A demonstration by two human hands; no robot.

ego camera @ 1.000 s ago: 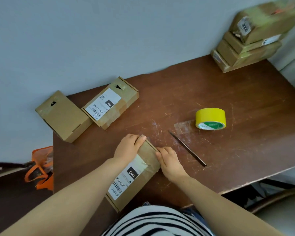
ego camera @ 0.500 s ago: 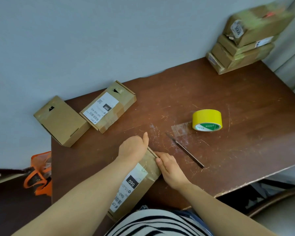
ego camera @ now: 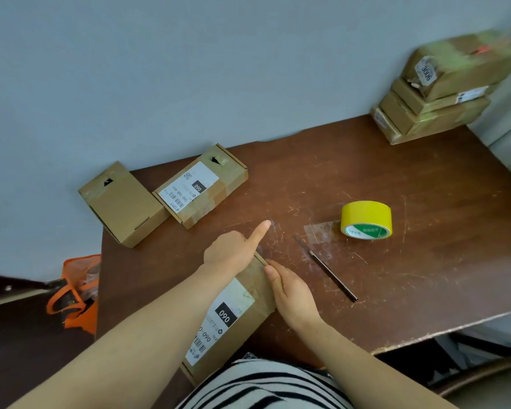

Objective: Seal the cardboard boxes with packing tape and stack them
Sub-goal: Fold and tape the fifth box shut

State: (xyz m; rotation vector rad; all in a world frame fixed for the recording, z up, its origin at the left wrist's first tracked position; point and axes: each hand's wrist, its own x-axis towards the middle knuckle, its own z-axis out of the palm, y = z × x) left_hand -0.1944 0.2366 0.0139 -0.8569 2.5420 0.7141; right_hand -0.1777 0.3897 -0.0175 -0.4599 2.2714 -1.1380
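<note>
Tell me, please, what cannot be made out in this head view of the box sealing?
Head view:
Far end of the near box, taped or not: hidden under the left hand, whose grip is hidden too.
Its near end: covered by the striped shirt.
Stacked boxes: blurred, cut by the right edge.
Small label print: too small.

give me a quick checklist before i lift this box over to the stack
1. Hold on box: ok, left hand on its far end, right hand flat against its right side.
2. Far end sealed flat: cannot tell, left hand covers it.
3. Way to stack: not ok for sliding, roll and blade lie right of the box; lift over.
4. Stack top level: cannot tell, blurred.
5. Plain box at far left: not ok, overhangs table edge.
</note>
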